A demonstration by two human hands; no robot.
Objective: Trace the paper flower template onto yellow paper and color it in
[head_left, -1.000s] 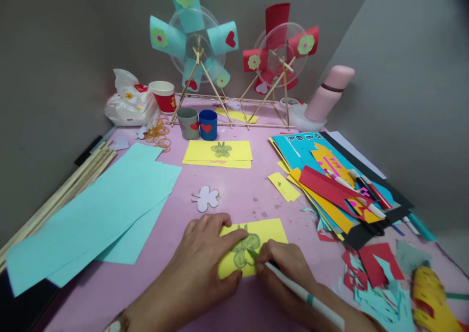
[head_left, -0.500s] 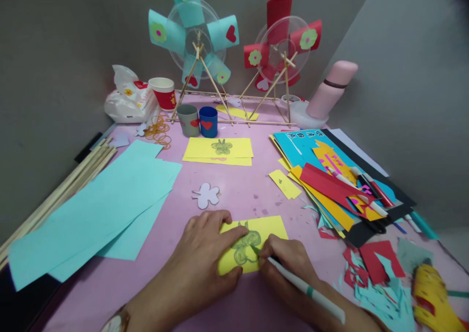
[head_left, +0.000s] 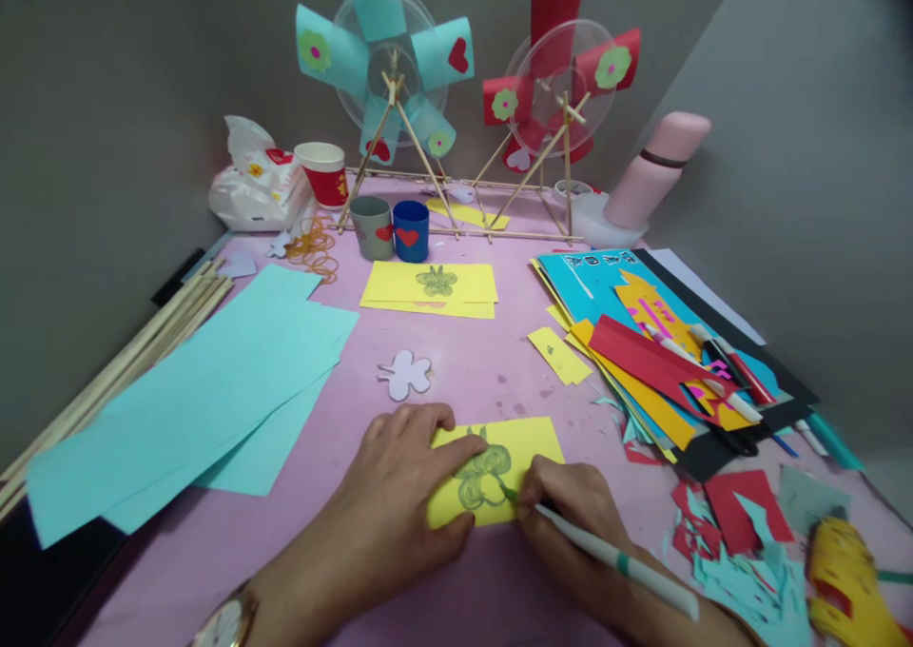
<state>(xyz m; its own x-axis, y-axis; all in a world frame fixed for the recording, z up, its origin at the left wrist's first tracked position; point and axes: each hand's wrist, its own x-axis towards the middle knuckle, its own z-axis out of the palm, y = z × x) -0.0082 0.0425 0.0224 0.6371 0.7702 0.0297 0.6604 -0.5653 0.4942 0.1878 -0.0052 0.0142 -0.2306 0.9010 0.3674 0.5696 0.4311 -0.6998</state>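
Note:
A small yellow paper (head_left: 532, 440) lies on the pink table (head_left: 471, 381) near me, with a green flower scribbled on it. My left hand (head_left: 399, 504) lies flat on the paper's left part, fingers spread, pinning it down. My right hand (head_left: 571, 514) is closed round a white marker (head_left: 620, 563) with a green tip. The tip touches the flower's right side. A white flower cutout (head_left: 405, 374) lies just beyond my left hand.
Light blue sheets (head_left: 200, 400) and wooden sticks (head_left: 106, 381) lie at the left. Stacked coloured papers with pens (head_left: 656, 343) and paper scraps (head_left: 742, 533) fill the right. Two paper windmills (head_left: 399, 67), cups (head_left: 392, 228), a second yellow sheet (head_left: 428, 287) and a pink bottle (head_left: 656, 166) stand farther back.
The marker tip has moved a little to the right along the flower drawing, and more green lines show. My left hand stays on the paper. The view shifted slightly.

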